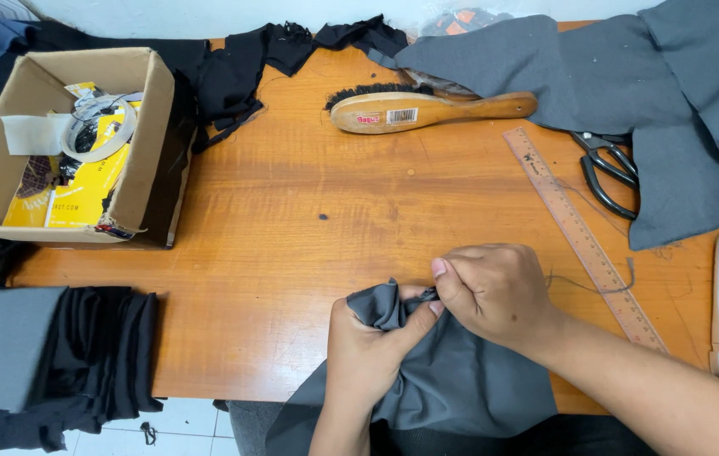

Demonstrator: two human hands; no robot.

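Grey cloth (pixel 452 380) bunched at table (pixel 292 253) edge | left hand (pixel 368 350) grips fold | right hand (pixel 495 291) pinches it

We're in a small tailoring workshop, by the look of it. An orange wooden worktable (pixel 292 253) is strewn with cut grey cloth (pixel 630 76) and black fabric scraps (pixel 233 72). There's a wooden ruler (pixel 583 241), black shears (pixel 606 169) half under the cloth, a wooden clothes brush (pixel 427 108), and a cardboard box (pixel 136 127) holding a roll of tape (pixel 102 127). Folded dark fabric (pixel 55 355) hangs over the edge.
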